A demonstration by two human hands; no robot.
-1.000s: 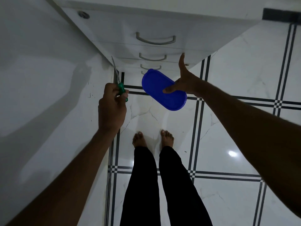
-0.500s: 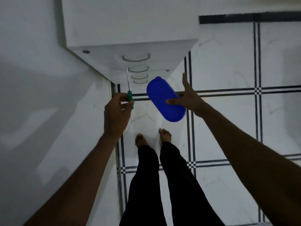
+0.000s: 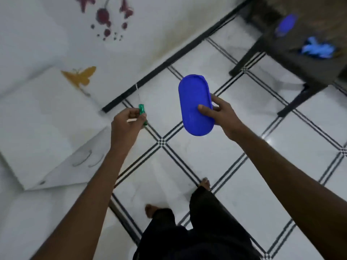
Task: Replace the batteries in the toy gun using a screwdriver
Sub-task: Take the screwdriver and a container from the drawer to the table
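My left hand (image 3: 127, 124) grips a screwdriver (image 3: 142, 113) with a green handle, its thin metal shaft pointing up and away. My right hand (image 3: 220, 113) holds a blue oval plastic lid (image 3: 194, 104) by its right edge, thumb on top and fingers underneath. At the upper right, a dark table (image 3: 308, 68) carries a blurred light-blue toy gun (image 3: 317, 48) and a blue oval container (image 3: 286, 25) behind it. Both hands are over the floor, well short of the table.
A white drawer cabinet (image 3: 47, 128) stands at the left against a white wall with butterfly stickers (image 3: 80, 76). The floor is white tile with black stripe lines (image 3: 162, 141). My bare feet and dark trousers (image 3: 187, 231) are at the bottom. The table's dark legs reach the floor at right.
The view has swung right, away from the cabinet; the table with the toy gun has come into sight. My right hand now holds the lid by its edge with curled fingers. Feet have stepped.
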